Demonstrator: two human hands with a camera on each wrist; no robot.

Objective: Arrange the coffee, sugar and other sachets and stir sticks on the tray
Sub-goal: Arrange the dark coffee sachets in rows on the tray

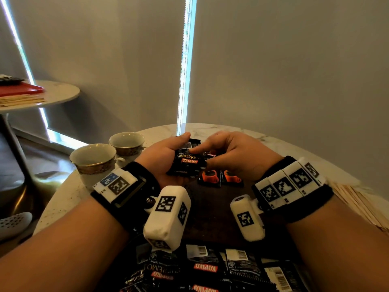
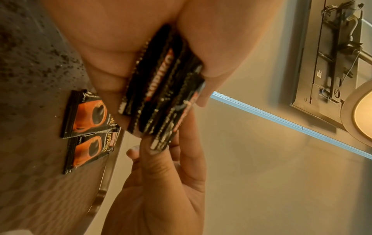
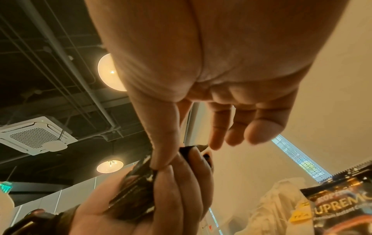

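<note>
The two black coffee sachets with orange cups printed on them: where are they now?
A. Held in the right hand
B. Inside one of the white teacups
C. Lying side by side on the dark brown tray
C: the two black coffee sachets with orange cups lie flat, side by side, on the dark brown tray, under both hands.

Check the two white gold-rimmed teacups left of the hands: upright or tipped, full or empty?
Both white gold-rimmed teacups stand upright, mouths up. The head view shows pale bare insides with no liquid visible, so they look empty.

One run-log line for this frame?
left hand: grips sachet stack | right hand: pinches stack | tray: two sachets laid
</note>
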